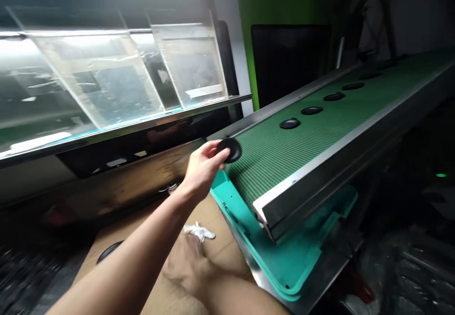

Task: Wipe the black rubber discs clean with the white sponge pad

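Note:
My left hand (202, 169) grips a black round rubber disc (229, 150) by its edge, just over the near end of a green mesh conveyor belt (273, 154). Several similar black discs (312, 110) lie in a line along the belt, spaced apart. My right hand (186, 263) sits low, below my left forearm, and is blurred, with its fingers hidden. A white crumpled cloth (199, 232) lies just beyond it on brown cardboard (213, 215). Another black disc (109, 251) rests on the cardboard at the left, partly behind my left forearm.
A steel side rail (320, 163) runs along the belt's near edge, and a teal plastic tray (284, 258) sits under its end. Clear tilted acrylic panels (99, 78) stand at the left. A green machine with a black panel (287, 64) stands behind.

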A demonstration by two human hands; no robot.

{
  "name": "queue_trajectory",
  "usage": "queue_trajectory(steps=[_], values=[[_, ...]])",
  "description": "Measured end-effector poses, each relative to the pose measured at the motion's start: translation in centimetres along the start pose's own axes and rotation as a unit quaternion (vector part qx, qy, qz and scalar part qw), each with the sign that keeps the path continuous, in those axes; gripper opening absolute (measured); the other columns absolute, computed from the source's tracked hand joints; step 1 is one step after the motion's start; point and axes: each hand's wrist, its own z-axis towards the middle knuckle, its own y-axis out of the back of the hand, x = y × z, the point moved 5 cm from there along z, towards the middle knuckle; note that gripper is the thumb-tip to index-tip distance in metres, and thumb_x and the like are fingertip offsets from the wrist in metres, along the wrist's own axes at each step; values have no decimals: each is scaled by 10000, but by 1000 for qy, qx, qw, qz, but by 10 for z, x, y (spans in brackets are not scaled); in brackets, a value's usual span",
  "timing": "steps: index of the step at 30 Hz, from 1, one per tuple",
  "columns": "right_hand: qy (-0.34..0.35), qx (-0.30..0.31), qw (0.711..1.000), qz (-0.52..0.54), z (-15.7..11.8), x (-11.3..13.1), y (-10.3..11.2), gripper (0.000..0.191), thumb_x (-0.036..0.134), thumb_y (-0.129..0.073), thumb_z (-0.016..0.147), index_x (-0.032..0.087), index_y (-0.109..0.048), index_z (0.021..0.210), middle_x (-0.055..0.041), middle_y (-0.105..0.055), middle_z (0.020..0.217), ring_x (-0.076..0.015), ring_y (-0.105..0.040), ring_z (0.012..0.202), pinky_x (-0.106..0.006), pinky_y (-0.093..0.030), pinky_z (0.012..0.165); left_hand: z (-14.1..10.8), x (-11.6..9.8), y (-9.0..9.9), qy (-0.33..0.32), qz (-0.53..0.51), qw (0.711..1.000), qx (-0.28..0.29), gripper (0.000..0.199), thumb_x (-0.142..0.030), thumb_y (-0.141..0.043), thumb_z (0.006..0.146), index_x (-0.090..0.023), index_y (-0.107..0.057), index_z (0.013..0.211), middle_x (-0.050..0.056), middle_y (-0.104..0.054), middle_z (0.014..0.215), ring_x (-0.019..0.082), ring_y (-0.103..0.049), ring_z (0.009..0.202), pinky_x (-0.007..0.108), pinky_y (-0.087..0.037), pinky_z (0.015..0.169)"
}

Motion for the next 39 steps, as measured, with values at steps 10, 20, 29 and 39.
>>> queue_trajectory(steps=[10,20,29,39], values=[[-9,-11,999,-44,-14,11,14,341,461,-424,903,197,-618,998,-111,-670,920,-287,-624,901,-411,-471,762,-218,136,225,201,-350,859,-315,217,-111,-510,848,-199,-599,1025,49,-664,928,153,-652,795,307,-570,683],[-53,-22,996,-71,1,-37,30,199,299,-490,894,227,-648,992,-62,-662,948,-195,-601,888,-280,-414,763,-218,146,200,201,-297,904,-233,246,-253,-627,854,-158,-546,1065,148,-673,1070,223,-697,873,327,-560,738],[-17,-164,981,-97,75,-26,63,308,273,-399,924,185,-648,1083,-84,-664,992,-185,-605,915,-271,-418,814,-221,147,185,223,-415,865,-173,341,-404,-625,840,-172,-538,1075,139,-674,1044,240,-701,821,317,-535,655],[28,22,989,-145,173,-6,74,207,216,-559,818,161,-758,829,-56,-657,627,-138,-579,553,-247,-395,564,-220,164,199,226,-507,801,-226,386,-505,-545,857,-182,-507,1063,121,-678,958,230,-692,733,287,-477,574]])
